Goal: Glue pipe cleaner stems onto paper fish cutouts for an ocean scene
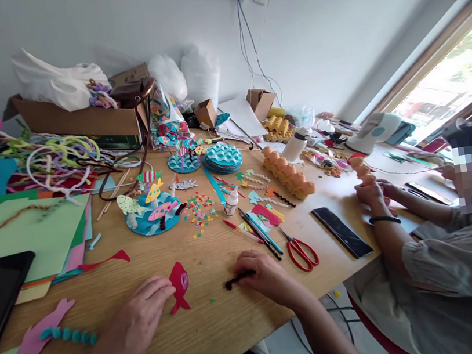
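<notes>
Between thumb and fingers my left hand (142, 307) pinches a red paper fish (181, 285) by its edge; a pale round mark shows on the fish. To its right, my right hand (260, 273) is closed on a dark brown fuzzy pipe cleaner (238, 279), whose curled end sticks out to the left. Behind them stands a blue wavy disc (142, 225) with several patterned paper fish mounted on it. Colourful confetti dots (199, 208) and a small white glue bottle (231, 202) are just right of the disc.
Red-handled scissors (302, 252), pens (261, 232) and a dark phone-like slab (341, 231) lie to the right. Paper sheets (19, 231) and a black phone (0, 298) lie left. An orange egg-carton strip (288, 174) is farther back. Another person's hands (372, 193) work at the right.
</notes>
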A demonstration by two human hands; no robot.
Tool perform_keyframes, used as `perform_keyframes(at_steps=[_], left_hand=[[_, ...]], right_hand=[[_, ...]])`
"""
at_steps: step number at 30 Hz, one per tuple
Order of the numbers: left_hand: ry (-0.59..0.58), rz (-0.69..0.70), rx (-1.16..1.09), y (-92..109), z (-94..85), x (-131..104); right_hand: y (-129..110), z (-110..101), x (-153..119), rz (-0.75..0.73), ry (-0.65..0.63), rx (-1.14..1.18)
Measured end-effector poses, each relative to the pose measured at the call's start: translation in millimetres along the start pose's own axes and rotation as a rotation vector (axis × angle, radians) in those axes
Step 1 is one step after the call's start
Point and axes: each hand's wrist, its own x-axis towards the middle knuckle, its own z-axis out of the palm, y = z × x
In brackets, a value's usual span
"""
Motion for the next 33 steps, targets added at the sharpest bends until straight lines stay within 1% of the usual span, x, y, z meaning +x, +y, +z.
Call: perform_keyframes(at_steps=[3, 5, 9, 12, 15, 17, 21, 23, 28, 33], left_hand=[[-0.009, -0.001, 0.016, -2, 2.1, 0], [-0.027, -0.005, 0.014, -2, 2.5, 0], [-0.039, -0.013, 0.015, -1, 2.6, 2], [-0.046, -0.048, 0.019, -1, 3.6, 1], [-0.071, -0.075, 0.01, -1, 5.4, 0], [-0.069, -0.084, 0.005, 0, 7.1, -1], [-0.045, -0.089, -0.02, 4, 9.7, -2], [-0.056, -0.082, -0.027, 6, 10.2, -2], [-0.063, -0.075, 0.004, 8, 12.3, -3], [-0.066, -0.078, 0.042, 8, 15.7, -5]], right_hand=[[6, 8, -1, -0.006, 0.041, -0.014], [2, 10, 0, -0.006, 0.064, -0.003], [-21, 15, 7, -0.003, 0.152, 0.099], [-39, 27, 21, 0.006, 0.209, 0.141], [-48, 40, 35, 0.008, 0.18, 0.103], [-50, 45, 40, 0.015, 0.142, 0.05], [-54, 46, 45, 0.033, 0.079, -0.038], [-56, 45, 45, 0.041, 0.059, -0.071], [-61, 46, 46, 0.049, 0.025, -0.136], [-61, 48, 46, 0.043, 0.009, -0.152]])
